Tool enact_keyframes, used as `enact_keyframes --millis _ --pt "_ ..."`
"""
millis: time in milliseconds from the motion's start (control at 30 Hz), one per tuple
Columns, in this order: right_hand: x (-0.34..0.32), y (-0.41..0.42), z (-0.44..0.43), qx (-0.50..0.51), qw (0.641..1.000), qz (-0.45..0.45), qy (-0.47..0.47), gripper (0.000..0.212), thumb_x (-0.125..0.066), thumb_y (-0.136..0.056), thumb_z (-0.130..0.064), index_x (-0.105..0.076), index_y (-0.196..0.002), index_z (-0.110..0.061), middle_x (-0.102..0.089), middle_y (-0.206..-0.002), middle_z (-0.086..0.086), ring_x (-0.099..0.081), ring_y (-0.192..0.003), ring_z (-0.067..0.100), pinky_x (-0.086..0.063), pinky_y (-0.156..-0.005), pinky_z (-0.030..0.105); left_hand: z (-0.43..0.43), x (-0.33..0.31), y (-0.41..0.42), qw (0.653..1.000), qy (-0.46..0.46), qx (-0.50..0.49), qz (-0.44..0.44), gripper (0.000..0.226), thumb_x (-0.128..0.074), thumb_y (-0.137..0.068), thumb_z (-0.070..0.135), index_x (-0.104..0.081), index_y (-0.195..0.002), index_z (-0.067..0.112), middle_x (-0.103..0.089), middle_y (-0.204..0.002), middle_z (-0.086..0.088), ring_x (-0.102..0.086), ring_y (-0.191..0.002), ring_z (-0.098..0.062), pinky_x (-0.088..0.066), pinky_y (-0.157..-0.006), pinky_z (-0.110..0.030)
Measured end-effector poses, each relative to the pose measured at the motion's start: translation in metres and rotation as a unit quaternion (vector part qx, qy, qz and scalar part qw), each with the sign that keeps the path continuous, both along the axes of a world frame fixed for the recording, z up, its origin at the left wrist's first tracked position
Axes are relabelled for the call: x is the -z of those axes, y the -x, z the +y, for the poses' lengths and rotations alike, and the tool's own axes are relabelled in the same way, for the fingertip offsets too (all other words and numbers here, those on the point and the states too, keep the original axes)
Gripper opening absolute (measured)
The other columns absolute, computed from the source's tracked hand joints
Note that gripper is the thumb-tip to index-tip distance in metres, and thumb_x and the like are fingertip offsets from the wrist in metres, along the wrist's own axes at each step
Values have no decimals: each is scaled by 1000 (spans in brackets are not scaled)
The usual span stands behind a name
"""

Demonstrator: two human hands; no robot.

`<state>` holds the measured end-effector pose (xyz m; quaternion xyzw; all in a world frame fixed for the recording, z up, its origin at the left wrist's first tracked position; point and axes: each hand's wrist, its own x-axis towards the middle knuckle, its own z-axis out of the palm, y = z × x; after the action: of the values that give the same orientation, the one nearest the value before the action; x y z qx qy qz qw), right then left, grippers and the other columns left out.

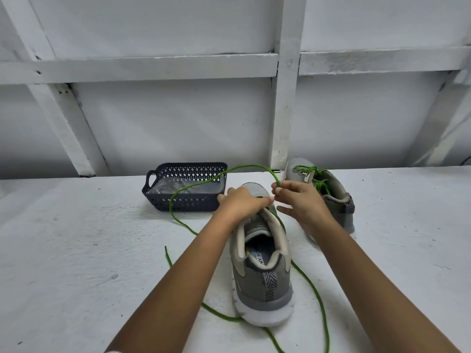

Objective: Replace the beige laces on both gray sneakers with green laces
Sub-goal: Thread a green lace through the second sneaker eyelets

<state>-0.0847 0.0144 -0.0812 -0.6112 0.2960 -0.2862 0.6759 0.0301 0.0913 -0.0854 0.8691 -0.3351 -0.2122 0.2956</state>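
**Two hands threading a green lace into a gray sneaker on a white table**

A person is working at a white table, seen from above their forearms. The near sneaker is standing upright on its sole in the middle of the view. Its heel is facing the person and its toe is pointing away toward the wall, so its long axis is running from near to far.

The left hand is curling its fingers over the front lacing area and gripping the shoe. Whether it is also pinching lace there cannot be told. The right hand is pinching the green lace between thumb and forefinger just above the toe, with its other fingers loosely spread.

From that pinch the lace is arching up and left, passing in front of a dark blue basket, then trailing across the table. More lace is looping round the heel, on the table.

The far sneaker, just behind the right hand, is already wearing green laces. It is sitting at an angle, toe pointing away and to the left.

Likely risks: the slack by the heel may be getting trapped under the sole, so a pull could drag or tip the shoe. The arching loop could be snagging on the basket rim. Pulling one side too far could be leaving the two ends uneven.
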Motion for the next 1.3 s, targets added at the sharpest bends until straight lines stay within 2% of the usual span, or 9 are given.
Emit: enact_keyframes --millis 133,267,433,567,700,833,967,1133,1300 --pt "14 -4 3 8 1000 -9 -4 18 -53 -93 -1 -65 -87 -13 -54 -72 0 -51 -68 10 -53 -58 19 3 2 4 995 43 -16 84 72 -61 -49 51 -65 -103 3 -61 -111 -24 -54 -111 -40 -47 -88 -41" --pt "22 -7 8 27 998 -55 -31 20 -55 -90 5 -63 -83 -12 -57 -75 4 -54 -68 15 -54 -60 18 8 4 9 970 141 -44 192 19 -61 -46 25 -59 -58 11 -54 -62 -9 -52 -67 -23 -43 -67 -34" --pt "28 -10 10 58 995 -74 -12 18 -59 -86 8 -61 -80 -9 -60 -69 7 -57 -52 6 -51 -54 15 9 9 6 931 208 -78 288 15 -62 -48 10 -59 -61 2 -56 -69 -17 -54 -71 -28 -45 -70 -39" --pt "34 -12 8 61 996 -58 41 20 -62 -84 7 -62 -77 -12 -63 -70 7 -60 -56 7 -50 -58 17 8 12 4 916 225 -91 319 9 -57 -71 -9 -60 -65 -2 -56 -70 -19 -54 -74 -31 -45 -74 -41" --pt "38 -12 6 64 993 -26 101 23 -65 -82 5 -63 -75 -16 -66 -74 7 -62 -73 20 -52 -75 31 8 12 6 914 231 -90 320 14 -55 -73 -10 -59 -63 -1 -55 -65 -17 -54 -68 -30 -46 -73 -41" --pt "40 -13 8 72 983 8 169 24 -68 -80 2 -63 -73 -21 -67 -74 3 -62 -73 15 -51 -77 32 8 11 8 911 235 -91 327 13 -58 -71 -6 -59 -60 1 -54 -59 -14 -52 -61 -26 -45 -70 -39" --pt "41 -12 6 62 981 32 179 14 -71 -79 -3 -67 -75 -15 -70 -77 8 -61 -71 13 -50 -73 29 8 15 3 940 190 -84 272 12 -64 -56 20 -63 -62 10 -60 -69 -13 -57 -72 -26 -52 -79 -43" --pt "38 -9 7 31 977 59 202 9 -62 -88 -5 -70 -90 -9 -66 -78 0 -56 -64 -7 -40 -60 3 1 17 -2 974 123 -44 184 32 -54 -52 24 -70 -74 8 -68 -92 -22 -63 -96 -37 -52 -88 -49" --pt "34 -8 8 24 989 57 138 29 -49 -97 -30 -68 -95 -7 -66 -87 3 -57 -81 10 -42 -71 17 -1 11 3 997 36 -5 65 31 -48 -73 24 -70 -92 13 -64 -109 -16 -55 -110 -39 -45 -95 -39"
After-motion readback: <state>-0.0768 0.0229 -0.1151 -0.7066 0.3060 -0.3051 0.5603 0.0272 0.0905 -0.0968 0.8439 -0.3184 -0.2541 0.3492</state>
